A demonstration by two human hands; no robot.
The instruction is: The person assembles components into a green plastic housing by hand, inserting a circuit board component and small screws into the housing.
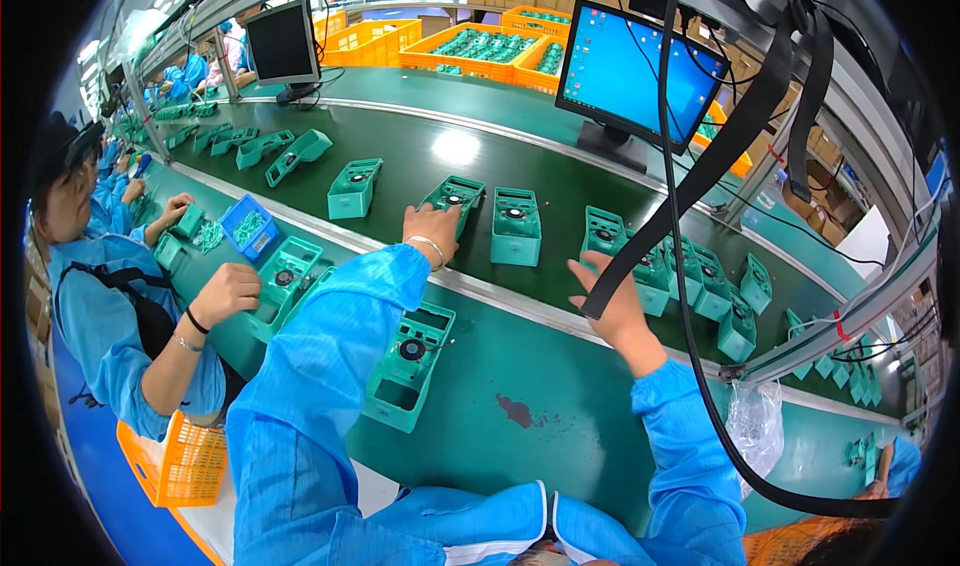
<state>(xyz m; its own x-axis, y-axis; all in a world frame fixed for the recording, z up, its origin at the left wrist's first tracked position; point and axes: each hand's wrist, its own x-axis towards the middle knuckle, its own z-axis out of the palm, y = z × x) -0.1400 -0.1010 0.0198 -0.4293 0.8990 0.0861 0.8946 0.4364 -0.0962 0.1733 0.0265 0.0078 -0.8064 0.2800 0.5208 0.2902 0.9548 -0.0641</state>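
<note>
My left hand (430, 231) is resting on a green housing (472, 188) on the dark green belt (400, 131); I can't tell whether my fingers are clamping it. My right hand (620, 311) is hanging empty, fingers apart, partly behind a black strap (690, 181). I'm handling one housing, I'd judge, and shifting it is calling for a firm rim hold. Another housing (412, 350) is lying on the bench (540, 366) nearer me. A co-worker (110, 296) is working at left; a lit monitor (640, 71) is glowing beyond, orange crates (375, 38) standing behind.

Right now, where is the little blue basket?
In the head view, the little blue basket is toward the left on the green bench, between a pile of thin green pieces and a green casing with a round dark part.
</note>
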